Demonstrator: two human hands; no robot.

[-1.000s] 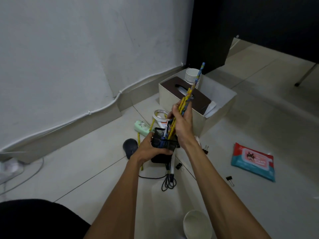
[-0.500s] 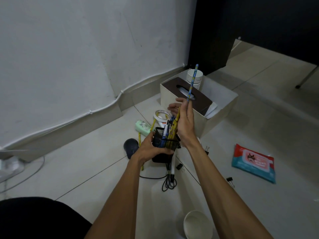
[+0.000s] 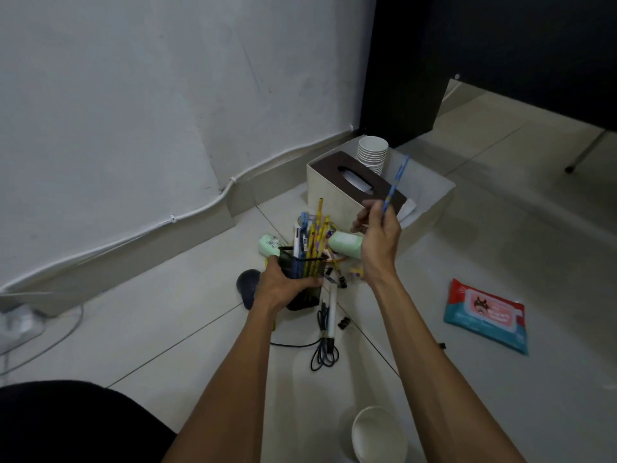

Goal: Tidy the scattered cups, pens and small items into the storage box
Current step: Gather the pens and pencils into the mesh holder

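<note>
Lying at the far left of the tiled floor point(image 3: 551, 235), beside the wall, is a white power strip point(image 3: 16, 324) with its cable. Further right a dark computer mouse point(image 3: 247, 286) rests on the floor, touching the left hand's wrist side in this view. The left hand point(image 3: 283, 287) is wrapped around a black mesh pen holder point(image 3: 302, 272), holding it above the floor; yellow pencils point(image 3: 316, 238) and several pens stand upright in it. Behind the holder are 2 pale green packets point(image 3: 345, 242), and below it a white pen point(image 3: 331, 310), black binder clips point(image 3: 344, 322) and a coiled black cable point(image 3: 322, 354) lie on the floor. The right hand point(image 3: 379, 238) is raised beside the holder, its fingers pinched on 1 blue pencil point(image 3: 395, 183) that tilts up to the right. Behind that hand stands the beige storage box point(image 3: 329, 192) near the wall, with a brown tissue box point(image 3: 360, 177) and a stack of white paper cups point(image 3: 372, 155) inside. Near the bottom edge sits 1 single white paper cup point(image 3: 377, 436). To the right, well apart, lies a red and blue wet-wipes pack point(image 3: 485, 314).
</note>
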